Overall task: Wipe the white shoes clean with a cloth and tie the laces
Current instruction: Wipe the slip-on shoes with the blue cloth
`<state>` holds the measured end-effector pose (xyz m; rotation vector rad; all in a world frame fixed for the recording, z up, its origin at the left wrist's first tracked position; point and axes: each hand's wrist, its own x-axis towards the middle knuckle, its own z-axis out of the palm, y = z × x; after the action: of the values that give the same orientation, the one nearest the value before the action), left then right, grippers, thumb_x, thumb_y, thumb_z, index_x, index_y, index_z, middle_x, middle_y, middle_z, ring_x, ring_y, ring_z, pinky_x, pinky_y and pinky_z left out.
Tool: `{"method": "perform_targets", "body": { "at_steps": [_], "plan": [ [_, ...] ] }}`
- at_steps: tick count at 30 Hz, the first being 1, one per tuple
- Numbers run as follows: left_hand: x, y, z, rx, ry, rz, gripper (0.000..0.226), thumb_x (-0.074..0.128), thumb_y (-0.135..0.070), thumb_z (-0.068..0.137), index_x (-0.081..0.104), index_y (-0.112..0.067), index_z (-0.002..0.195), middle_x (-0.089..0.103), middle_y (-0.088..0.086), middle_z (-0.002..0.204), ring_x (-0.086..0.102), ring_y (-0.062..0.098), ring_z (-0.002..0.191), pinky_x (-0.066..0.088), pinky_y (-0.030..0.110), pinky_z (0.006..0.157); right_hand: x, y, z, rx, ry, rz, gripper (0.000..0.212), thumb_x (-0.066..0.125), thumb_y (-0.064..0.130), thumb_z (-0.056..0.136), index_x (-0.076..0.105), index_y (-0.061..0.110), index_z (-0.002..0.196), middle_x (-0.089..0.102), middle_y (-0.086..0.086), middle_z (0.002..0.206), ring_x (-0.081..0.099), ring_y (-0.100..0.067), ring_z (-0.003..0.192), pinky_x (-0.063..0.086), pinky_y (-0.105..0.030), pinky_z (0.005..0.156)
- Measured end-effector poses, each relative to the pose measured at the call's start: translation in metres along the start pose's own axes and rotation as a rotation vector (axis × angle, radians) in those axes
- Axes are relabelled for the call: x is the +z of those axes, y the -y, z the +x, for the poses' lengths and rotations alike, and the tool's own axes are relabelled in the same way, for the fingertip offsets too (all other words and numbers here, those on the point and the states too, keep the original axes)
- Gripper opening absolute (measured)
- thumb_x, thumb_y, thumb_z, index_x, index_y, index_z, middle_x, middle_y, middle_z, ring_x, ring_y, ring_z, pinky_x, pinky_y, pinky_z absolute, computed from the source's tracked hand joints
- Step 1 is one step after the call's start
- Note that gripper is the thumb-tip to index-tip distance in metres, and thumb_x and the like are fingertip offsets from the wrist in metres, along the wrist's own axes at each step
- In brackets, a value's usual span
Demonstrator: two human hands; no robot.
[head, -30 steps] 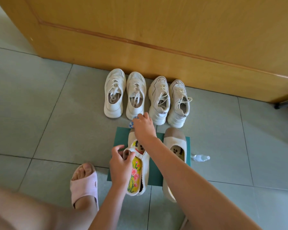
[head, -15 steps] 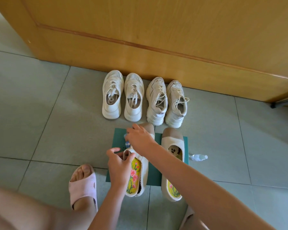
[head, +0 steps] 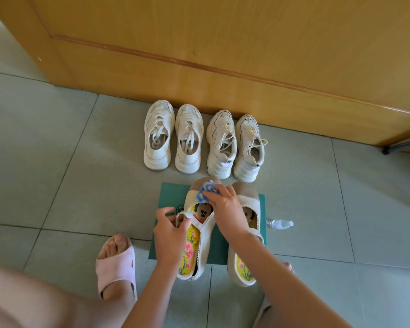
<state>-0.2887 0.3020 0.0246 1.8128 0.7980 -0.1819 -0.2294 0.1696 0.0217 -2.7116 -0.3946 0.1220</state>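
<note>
On shoe (head: 208, 235) toe — blue cloth (head: 205, 191), tight in right hand (head: 227, 209).

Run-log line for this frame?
phase: wiping | right hand: holds cloth on beige shoe toe | left hand: grips that shoe's strap | sneakers: untouched

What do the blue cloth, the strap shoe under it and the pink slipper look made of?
Blue cloth: soft, fluffy fabric, bunched in the right hand. Strap shoe: cream knit or canvas, matte, scalloped edge; tan toe cap possibly suede. Pink slipper: moulded foam or rubber, smooth, matte, seamless.
</note>
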Motion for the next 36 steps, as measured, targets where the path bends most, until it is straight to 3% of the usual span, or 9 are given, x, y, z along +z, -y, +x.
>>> {"method": "perform_targets", "body": {
  "at_steps": [3, 6, 11, 17, 21, 29, 33, 36],
  "plan": [
    [-0.001, 0.001, 0.0, 0.013, 0.002, -0.008, 0.04, 0.072, -0.018, 0.08, 0.05, -0.014, 0.113, 0.064, 0.004, 0.089, 0.061, 0.013, 0.074, 0.041, 0.018, 0.058, 0.007, 0.015, -0.017, 0.204, -0.125, 0.079, 0.045, 0.06, -0.014, 0.077, 0.065, 0.006, 0.117, 0.06, -0.015, 0.115, 0.054, -0.034, 0.096, 0.052, -0.039, 0.08],
    [-0.002, 0.001, -0.001, 0.012, -0.003, -0.024, 0.035, 0.071, -0.014, 0.08, 0.053, -0.014, 0.11, 0.064, 0.002, 0.086, 0.06, 0.01, 0.073, 0.042, 0.021, 0.06, 0.011, 0.027, -0.026, 0.433, -0.122, 0.239, 0.04, 0.051, -0.003, 0.091, 0.057, 0.008, 0.129, 0.054, -0.014, 0.118, 0.048, -0.03, 0.111, 0.043, -0.034, 0.092],
    [-0.004, 0.004, -0.001, 0.007, -0.001, -0.056, 0.03, 0.07, -0.013, 0.081, 0.055, -0.014, 0.107, 0.066, 0.006, 0.09, 0.062, 0.015, 0.076, 0.043, 0.025, 0.065, 0.01, 0.043, -0.032, 0.679, -0.117, 0.472, 0.039, 0.045, 0.016, 0.098, 0.048, 0.018, 0.137, 0.05, -0.004, 0.121, 0.048, -0.02, 0.116, 0.041, -0.035, 0.1],
    [-0.006, 0.005, -0.003, 0.018, -0.004, -0.062, 0.031, 0.068, -0.011, 0.083, 0.055, -0.011, 0.112, 0.064, 0.004, 0.088, 0.059, 0.011, 0.072, 0.04, 0.017, 0.059, 0.01, 0.046, -0.036, 0.692, -0.069, 0.482, 0.04, 0.045, 0.013, 0.098, 0.047, 0.015, 0.138, 0.049, -0.003, 0.126, 0.047, -0.018, 0.119, 0.039, -0.031, 0.102],
    [-0.006, 0.006, -0.003, 0.013, -0.003, -0.072, 0.033, 0.068, -0.011, 0.084, 0.055, -0.011, 0.114, 0.065, 0.008, 0.098, 0.061, 0.02, 0.08, 0.042, 0.024, 0.064, 0.009, 0.047, -0.048, 0.68, -0.036, 0.432, 0.037, 0.046, 0.012, 0.097, 0.051, 0.014, 0.134, 0.053, -0.003, 0.122, 0.049, -0.017, 0.114, 0.038, -0.018, 0.092],
    [-0.006, 0.005, -0.004, 0.014, -0.014, -0.057, 0.036, 0.067, -0.013, 0.084, 0.054, -0.01, 0.117, 0.064, 0.011, 0.1, 0.06, 0.023, 0.085, 0.041, 0.028, 0.07, 0.005, 0.051, -0.071, 0.628, 0.128, 0.402, 0.037, 0.046, 0.009, 0.095, 0.055, 0.017, 0.131, 0.057, -0.002, 0.119, 0.055, -0.017, 0.104, 0.04, -0.018, 0.079],
    [-0.01, 0.006, -0.004, 0.003, -0.015, -0.06, 0.036, 0.068, -0.013, 0.082, 0.055, -0.012, 0.116, 0.065, 0.009, 0.098, 0.061, 0.024, 0.086, 0.043, 0.03, 0.073, 0.001, 0.062, -0.079, 0.664, 0.155, 0.565, 0.033, 0.049, 0.012, 0.095, 0.06, 0.018, 0.125, 0.061, -0.003, 0.11, 0.059, -0.012, 0.093, 0.048, -0.02, 0.077],
    [-0.012, 0.004, -0.002, -0.019, -0.008, -0.074, 0.036, 0.07, -0.012, 0.081, 0.056, -0.011, 0.114, 0.063, 0.007, 0.095, 0.06, 0.021, 0.082, 0.043, 0.029, 0.072, -0.014, 0.063, -0.073, 0.776, 0.105, 0.964, 0.024, 0.053, 0.009, 0.093, 0.064, 0.015, 0.113, 0.069, -0.004, 0.091, 0.066, -0.008, 0.071, 0.052, -0.017, 0.064]
  ]
}}
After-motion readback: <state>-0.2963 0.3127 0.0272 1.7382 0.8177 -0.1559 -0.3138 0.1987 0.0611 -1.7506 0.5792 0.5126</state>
